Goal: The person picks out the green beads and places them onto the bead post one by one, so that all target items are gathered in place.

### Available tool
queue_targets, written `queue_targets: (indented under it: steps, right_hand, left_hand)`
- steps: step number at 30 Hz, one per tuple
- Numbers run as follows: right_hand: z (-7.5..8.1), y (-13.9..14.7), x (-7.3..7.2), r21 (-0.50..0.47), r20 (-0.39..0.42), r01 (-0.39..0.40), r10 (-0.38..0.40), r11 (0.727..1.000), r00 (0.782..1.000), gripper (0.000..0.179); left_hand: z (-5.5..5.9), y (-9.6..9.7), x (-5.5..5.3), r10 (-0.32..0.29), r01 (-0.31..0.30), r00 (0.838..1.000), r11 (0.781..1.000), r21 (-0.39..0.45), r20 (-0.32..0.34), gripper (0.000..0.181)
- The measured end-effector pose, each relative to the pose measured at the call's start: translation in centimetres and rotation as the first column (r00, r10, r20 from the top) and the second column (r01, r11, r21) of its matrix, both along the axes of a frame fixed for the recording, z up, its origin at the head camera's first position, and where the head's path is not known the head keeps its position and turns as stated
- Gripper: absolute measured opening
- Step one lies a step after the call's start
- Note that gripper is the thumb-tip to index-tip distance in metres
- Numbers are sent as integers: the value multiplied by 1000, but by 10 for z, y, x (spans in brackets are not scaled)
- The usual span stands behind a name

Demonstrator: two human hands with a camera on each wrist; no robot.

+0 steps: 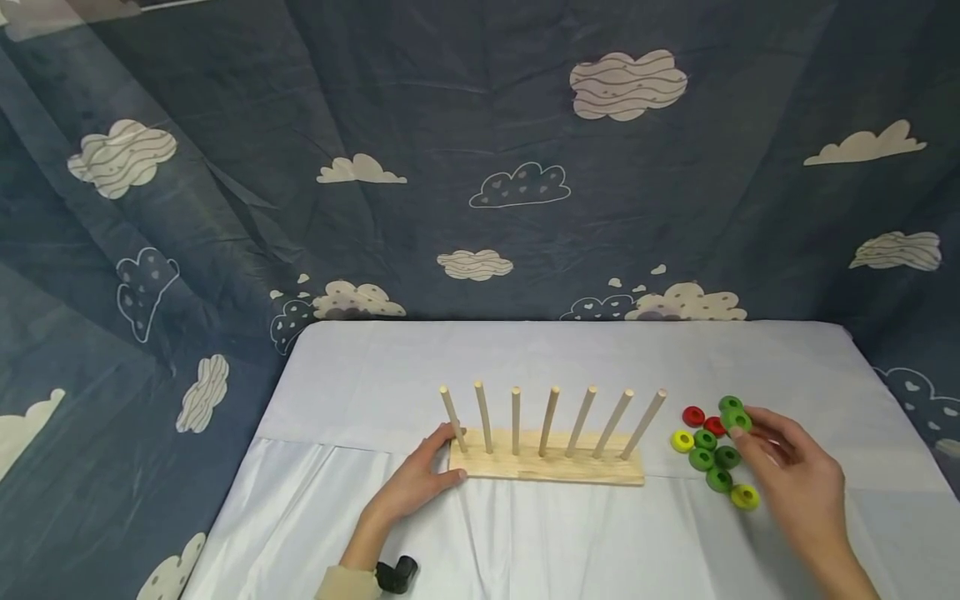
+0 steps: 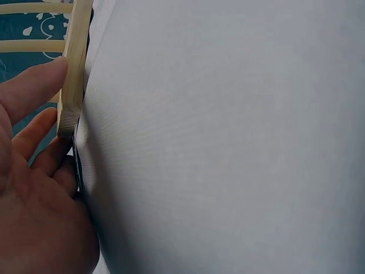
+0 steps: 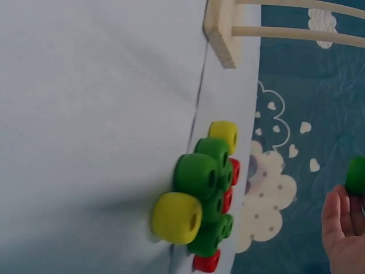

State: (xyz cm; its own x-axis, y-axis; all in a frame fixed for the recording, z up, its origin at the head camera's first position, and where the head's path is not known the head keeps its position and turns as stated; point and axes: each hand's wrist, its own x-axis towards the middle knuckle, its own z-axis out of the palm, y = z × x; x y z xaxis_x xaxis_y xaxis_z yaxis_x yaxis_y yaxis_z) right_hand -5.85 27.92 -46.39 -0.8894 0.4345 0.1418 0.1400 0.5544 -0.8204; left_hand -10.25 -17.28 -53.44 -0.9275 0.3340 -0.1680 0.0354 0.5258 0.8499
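Note:
My left hand (image 1: 415, 482) grips the left end of a wooden peg stand (image 1: 547, 468), thumb at the front edge and fingers at the back. Several bare upright pegs rise from its base. In the left wrist view the thumb lies against the stand's base (image 2: 73, 85). Over at the right, my right hand (image 1: 806, 479) pinches a green bead (image 1: 737, 419) between thumb and fingers, above the table. That green bead (image 3: 356, 176) shows at the right edge of the right wrist view. Close by lie several loose green beads (image 1: 701, 459), two yellow beads (image 1: 745, 497) and red beads (image 1: 693, 417).
A white cloth (image 1: 570, 542) with creases covers the table. Behind it hangs a dark blue curtain (image 1: 420, 100) with cloud prints. A black strap piece (image 1: 397, 575) sits at my left wrist. The bead pile lies to the right of the stand.

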Motion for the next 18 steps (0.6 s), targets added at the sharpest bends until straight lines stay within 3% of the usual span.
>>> queue_targets:
  steps: [11,18]
  right_hand:
    - [16,-12,-7,-20,-56,-8,7,1000,998,39]
    - [19,-19,-11,-63,-134,-61,52,996,990,40]
  left_hand:
    - [2,1,1,21,-21,1000,1000,3,11,68]
    - [2,1,2,22,-22,999,1000,10,28,68]
